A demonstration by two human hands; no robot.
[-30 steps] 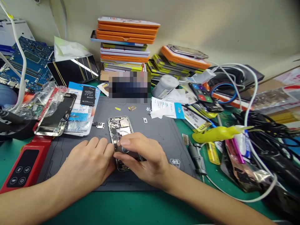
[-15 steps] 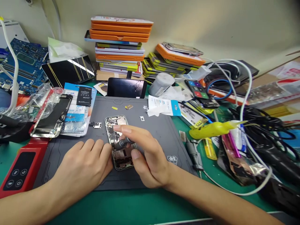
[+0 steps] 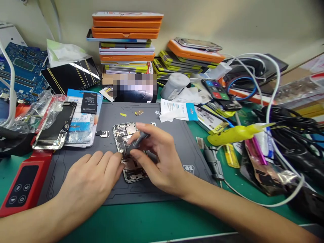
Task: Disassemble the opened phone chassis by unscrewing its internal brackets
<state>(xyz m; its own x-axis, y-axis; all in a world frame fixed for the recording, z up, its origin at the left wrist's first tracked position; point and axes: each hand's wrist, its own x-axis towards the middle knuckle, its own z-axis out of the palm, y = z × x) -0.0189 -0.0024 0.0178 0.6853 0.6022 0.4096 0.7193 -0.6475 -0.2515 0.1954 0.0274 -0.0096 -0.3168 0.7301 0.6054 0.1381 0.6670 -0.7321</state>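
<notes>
An opened phone (image 3: 133, 170) lies on the dark grey mat, its boards and metal parts bare. My right hand (image 3: 162, 160) holds a dark grey screwdriver (image 3: 137, 142) between thumb and fingers, slanted over the phone's middle. The screwdriver's tip is hidden low by the left fingertips. Against the phone's left edge rests my left hand (image 3: 93, 177), knuckles up and fingers curled; whatever they pinch is out of sight. A small metal-plated part (image 3: 103, 134) sits left of the phone. Beyond it lie a yellow strip (image 3: 123, 115) and a gold flex piece (image 3: 139, 113).
To the left are a detached phone screen (image 3: 54, 126), a battery (image 3: 89, 103) and a red device with buttons (image 3: 21, 185). Stacked orange cases (image 3: 128, 23) stand behind. A yellow squeeze bottle (image 3: 233, 134), cables (image 3: 283, 148) and a grey tub (image 3: 174, 86) occupy the right.
My right thumb has come up onto the screwdriver, and its handle end has swung up and to the right. My left hand stays at the phone's edge. The view has shifted slightly.
</notes>
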